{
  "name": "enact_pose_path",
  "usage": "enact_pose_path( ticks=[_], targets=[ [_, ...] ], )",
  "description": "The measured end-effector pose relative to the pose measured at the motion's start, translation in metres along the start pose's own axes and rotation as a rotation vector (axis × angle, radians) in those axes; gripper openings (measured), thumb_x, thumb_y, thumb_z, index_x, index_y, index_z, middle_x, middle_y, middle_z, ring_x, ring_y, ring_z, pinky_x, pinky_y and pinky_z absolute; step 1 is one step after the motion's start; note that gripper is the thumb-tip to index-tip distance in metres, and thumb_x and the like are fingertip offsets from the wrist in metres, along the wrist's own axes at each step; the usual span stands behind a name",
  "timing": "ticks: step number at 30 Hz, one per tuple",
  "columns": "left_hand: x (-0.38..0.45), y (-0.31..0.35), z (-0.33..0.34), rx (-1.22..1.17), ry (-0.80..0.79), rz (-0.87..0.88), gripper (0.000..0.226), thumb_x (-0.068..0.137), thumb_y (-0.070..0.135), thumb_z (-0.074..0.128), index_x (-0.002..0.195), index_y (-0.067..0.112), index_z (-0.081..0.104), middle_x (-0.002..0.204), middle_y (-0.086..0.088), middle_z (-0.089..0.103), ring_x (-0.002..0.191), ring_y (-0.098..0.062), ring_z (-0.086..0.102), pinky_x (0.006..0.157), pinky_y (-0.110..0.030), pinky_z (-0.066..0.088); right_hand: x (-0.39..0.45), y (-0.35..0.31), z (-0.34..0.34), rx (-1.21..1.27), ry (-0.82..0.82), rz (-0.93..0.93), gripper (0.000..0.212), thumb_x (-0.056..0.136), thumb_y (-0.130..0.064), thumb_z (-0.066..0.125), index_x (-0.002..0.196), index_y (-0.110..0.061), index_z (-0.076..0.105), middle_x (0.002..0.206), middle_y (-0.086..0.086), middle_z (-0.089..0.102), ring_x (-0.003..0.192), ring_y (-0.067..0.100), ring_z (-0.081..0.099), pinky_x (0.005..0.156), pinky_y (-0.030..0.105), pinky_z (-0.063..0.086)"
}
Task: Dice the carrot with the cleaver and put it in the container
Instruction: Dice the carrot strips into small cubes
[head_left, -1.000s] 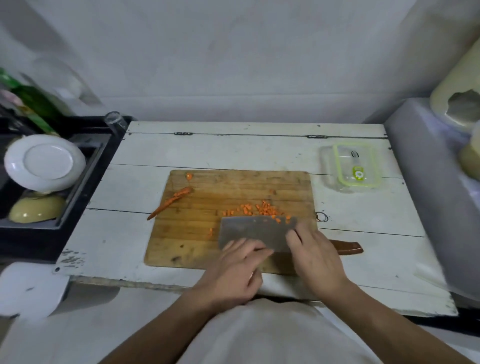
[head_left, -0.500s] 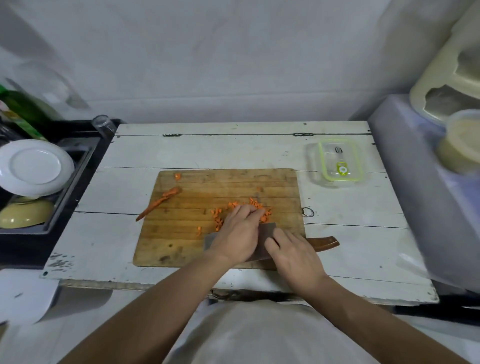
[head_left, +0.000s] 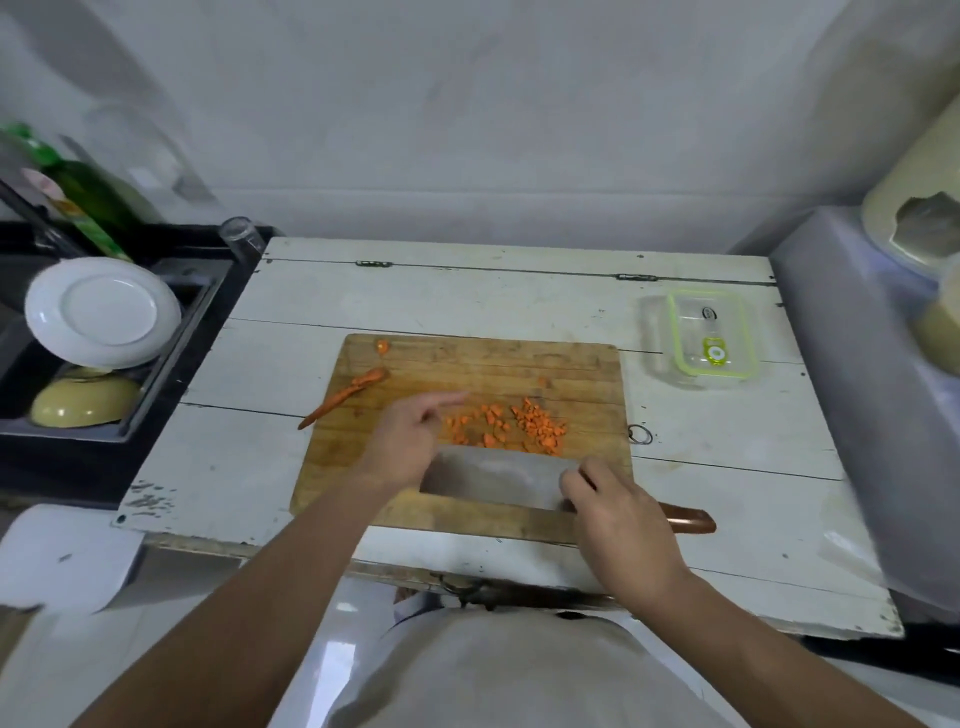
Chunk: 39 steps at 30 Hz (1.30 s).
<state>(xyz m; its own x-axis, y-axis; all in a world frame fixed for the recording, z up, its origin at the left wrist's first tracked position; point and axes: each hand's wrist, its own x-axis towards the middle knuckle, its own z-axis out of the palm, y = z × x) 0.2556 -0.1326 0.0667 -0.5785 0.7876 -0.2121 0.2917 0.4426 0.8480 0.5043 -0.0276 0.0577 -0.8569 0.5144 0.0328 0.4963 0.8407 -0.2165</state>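
Head view looks down on a white wooden table (head_left: 727, 483) set against a pale wall, with a person leaning over its near edge. On the table lies a wooden cutting board (head_left: 519, 369), the biggest thing on it. Left of the table sits a dark dish rack (head_left: 171, 374) holding a white plate (head_left: 104, 312) tipped up on edge and a yellowish bowl (head_left: 83, 405) turned over below it — a green bottle (head_left: 88, 208) stands behind them.

Next in size, the cleaver (head_left: 493, 475) lies flat on the near part of the board, its far edge just beside the carrot pieces and its brown handle (head_left: 685, 519) sticking out to the right past the board. The right hand (head_left: 623, 514) grips the cleaver where blade meets handle, fingers curled over it. The left hand (head_left: 410, 436) is at the blade's left end with its fingers stretched out loosely toward the pile, holding nothing.

The clear container (head_left: 711, 332) with a green rim stands on the table, well apart from the board, to the far right.

Diced carrot (head_left: 514, 423) lies in a loose heap mid-board, just beyond the blade. A long carrot scrap (head_left: 345, 397) hangs over the board's left edge — a small stub (head_left: 383, 345) sits near the far left corner.
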Motion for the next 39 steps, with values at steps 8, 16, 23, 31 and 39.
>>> enact_pose_path(
  ticks=[8,16,23,31,39],
  targets=[
    [-0.022,-0.053,-0.087,-0.296,0.603,-0.332,0.032,0.096,-0.002,0.046,0.089,0.015,0.073,0.087,-0.007,0.073,0.077,-0.022,0.066,0.072,-0.035,0.055,0.033,-0.054,-0.016,0.260,-0.220,0.079,0.006,0.102,-0.022,0.048,0.107,-0.020,0.050,0.089,-0.003,0.048,0.082,0.028,0.059,0.059,0.038,0.039],
    [-0.025,-0.089,-0.069,0.002,0.325,-0.352,0.040,0.097,-0.005,0.043,0.114,0.020,0.069,0.115,0.004,0.065,0.106,-0.015,0.060,0.089,-0.018,0.047,0.059,-0.154,0.015,0.208,-0.305,0.218,0.025,0.097,-0.004,0.044,0.120,-0.012,0.048,0.108,0.011,0.060,0.088,0.036,0.064,0.065,0.042,0.046],
    [-0.023,-0.092,-0.055,0.159,0.121,-0.220,0.034,0.101,0.006,0.050,0.123,0.025,0.068,0.125,0.011,0.067,0.118,-0.014,0.061,0.096,-0.025,0.046,0.055,-0.108,0.011,0.142,-0.158,0.520,0.023,0.090,0.003,0.047,0.106,-0.014,0.049,0.092,0.011,0.063,0.063,0.027,0.049,0.052,0.034,0.038],
    [-0.018,-0.071,-0.040,0.137,0.017,-0.141,0.032,0.102,0.004,0.052,0.123,0.021,0.068,0.122,0.008,0.062,0.107,-0.006,0.054,0.091,-0.019,0.042,0.061,-0.060,-0.001,0.210,-0.094,0.725,0.010,0.093,-0.011,0.049,0.096,-0.019,0.054,0.080,0.006,0.059,0.067,0.027,0.050,0.055,0.032,0.039],
    [-0.021,-0.063,-0.032,0.209,-0.110,-0.098,0.030,0.103,0.008,0.052,0.119,0.026,0.069,0.120,0.011,0.062,0.107,-0.006,0.057,0.086,-0.015,0.042,0.061,-0.033,-0.026,0.931,0.083,0.858,0.011,0.095,-0.002,0.052,0.097,-0.008,0.062,0.078,0.018,0.069,0.058,0.029,0.069,0.051,0.037,0.055]
  ],
)
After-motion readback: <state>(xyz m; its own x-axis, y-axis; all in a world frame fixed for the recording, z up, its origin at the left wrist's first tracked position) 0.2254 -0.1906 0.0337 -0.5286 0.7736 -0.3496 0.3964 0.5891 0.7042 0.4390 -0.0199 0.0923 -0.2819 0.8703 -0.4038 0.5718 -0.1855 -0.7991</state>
